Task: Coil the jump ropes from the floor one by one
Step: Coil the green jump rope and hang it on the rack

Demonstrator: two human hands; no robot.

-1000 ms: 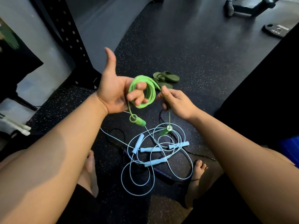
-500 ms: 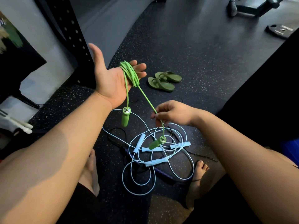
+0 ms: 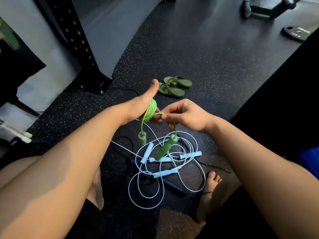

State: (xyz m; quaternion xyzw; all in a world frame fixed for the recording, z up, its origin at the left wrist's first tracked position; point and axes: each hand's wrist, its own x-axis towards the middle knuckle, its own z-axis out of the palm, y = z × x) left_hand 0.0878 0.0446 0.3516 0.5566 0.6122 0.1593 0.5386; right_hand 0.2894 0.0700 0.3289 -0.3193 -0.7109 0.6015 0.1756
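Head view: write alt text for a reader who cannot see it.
A person's left hand holds a coil of green rope while the right hand pinches its loose end, both handles dangling. Below, white ropes lie tangled on the dark floor between bare feet, green sandals beyond.

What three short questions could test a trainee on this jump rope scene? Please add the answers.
1. True or false: the green jump rope lies flat on the floor.
2. Which hand pinches the loose stretch of green cord? A: left hand; B: right hand; C: neither.
3. Fill in: ___ green handles hang below the hands.
Key: 1 false, its coil is in the left hand; 2 B; 3 two.
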